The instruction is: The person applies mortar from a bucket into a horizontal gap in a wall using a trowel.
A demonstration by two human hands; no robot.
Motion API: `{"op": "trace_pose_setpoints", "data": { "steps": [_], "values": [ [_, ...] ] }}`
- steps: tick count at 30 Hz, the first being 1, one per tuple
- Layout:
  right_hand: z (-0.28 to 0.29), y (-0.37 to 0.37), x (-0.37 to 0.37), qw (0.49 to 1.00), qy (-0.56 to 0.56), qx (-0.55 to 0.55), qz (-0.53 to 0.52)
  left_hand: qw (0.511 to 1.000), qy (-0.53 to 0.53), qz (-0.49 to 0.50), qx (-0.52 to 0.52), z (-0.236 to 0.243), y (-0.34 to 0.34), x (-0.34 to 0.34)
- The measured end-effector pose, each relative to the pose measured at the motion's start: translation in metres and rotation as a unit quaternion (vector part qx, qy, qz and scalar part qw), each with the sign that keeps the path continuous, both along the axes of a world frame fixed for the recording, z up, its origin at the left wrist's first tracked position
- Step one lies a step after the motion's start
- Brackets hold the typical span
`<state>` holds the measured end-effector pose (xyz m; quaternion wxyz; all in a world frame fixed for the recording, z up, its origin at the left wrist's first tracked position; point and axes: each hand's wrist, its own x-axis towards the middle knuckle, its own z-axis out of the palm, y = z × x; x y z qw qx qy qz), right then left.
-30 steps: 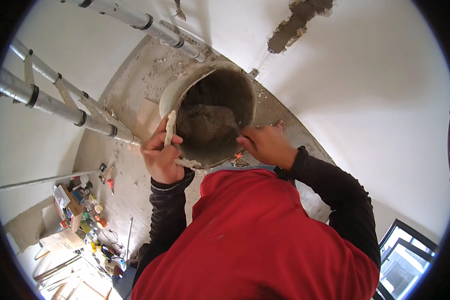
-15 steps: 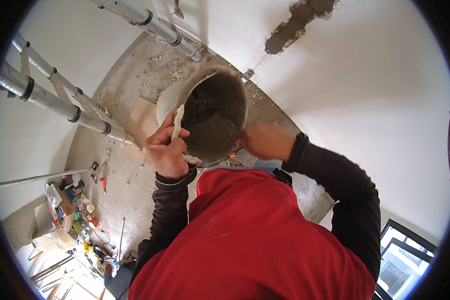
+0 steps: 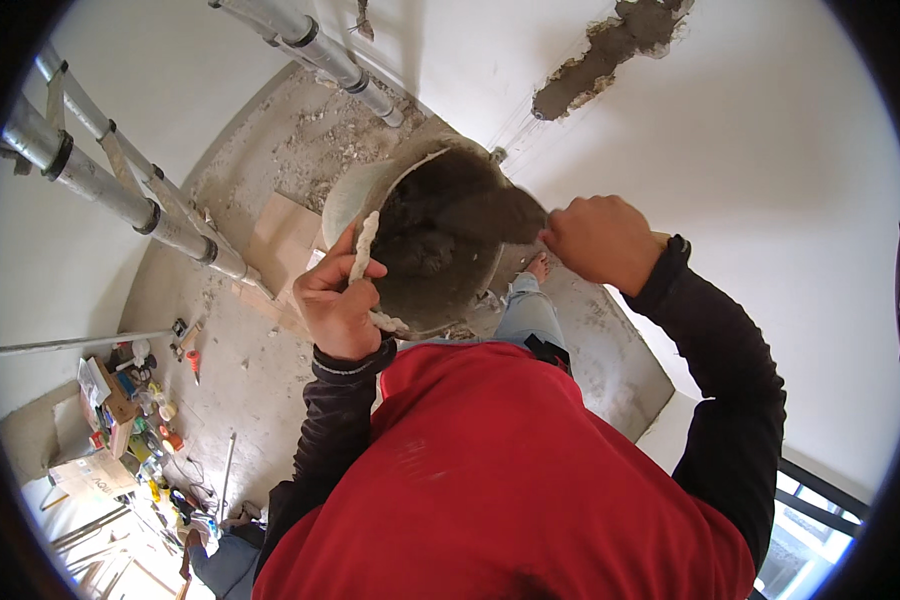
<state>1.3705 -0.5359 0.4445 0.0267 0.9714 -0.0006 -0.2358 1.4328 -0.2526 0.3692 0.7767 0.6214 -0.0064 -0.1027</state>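
A bucket (image 3: 350,200) caked with grey residue hangs tilted in front of me, its mouth facing me. My left hand (image 3: 338,300) is closed around its pale rope handle (image 3: 366,240) at the left rim. Wet grey mortar (image 3: 425,255) lies inside the bucket. At the right rim, my right hand (image 3: 602,238) grips a trowel; its mortar-coated blade (image 3: 518,216) reaches over the bucket's edge. A bit of the trowel's light handle shows behind the fist; the rest is hidden by my fingers.
Telescopic ladder legs (image 3: 130,195) stand at the left, another ladder leg (image 3: 340,65) at the top. A mortar-filled channel (image 3: 610,55) runs along the right wall. Tools and boxes (image 3: 95,475) clutter the lower left, near another person (image 3: 225,565). Cardboard (image 3: 278,235) lies on the dusty floor.
My right hand has moved up and to the right, bringing the mortar-coated trowel blade out across the bucket's rim. My left hand keeps its hold on the rope handle.
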Motion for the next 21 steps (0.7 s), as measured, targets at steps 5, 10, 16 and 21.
{"op": "trace_pose_setpoints", "data": {
  "steps": [5,10,16,21],
  "values": [
    [-0.041,0.023,-0.008,0.991,0.057,0.120,0.024,0.999,-0.022,-0.032,0.006,0.006,-0.004,0.002],
    [-0.073,0.030,-0.019,0.956,0.037,0.290,0.006,0.998,0.015,-0.050,0.029,0.012,0.005,0.004],
    [-0.079,0.021,-0.040,0.935,0.049,0.350,0.023,0.999,0.036,0.007,-0.005,0.005,0.019,0.005],
    [-0.086,0.009,-0.053,0.947,-0.035,0.314,-0.053,0.996,0.078,0.044,-0.025,-0.022,0.030,0.004]
  ]
}}
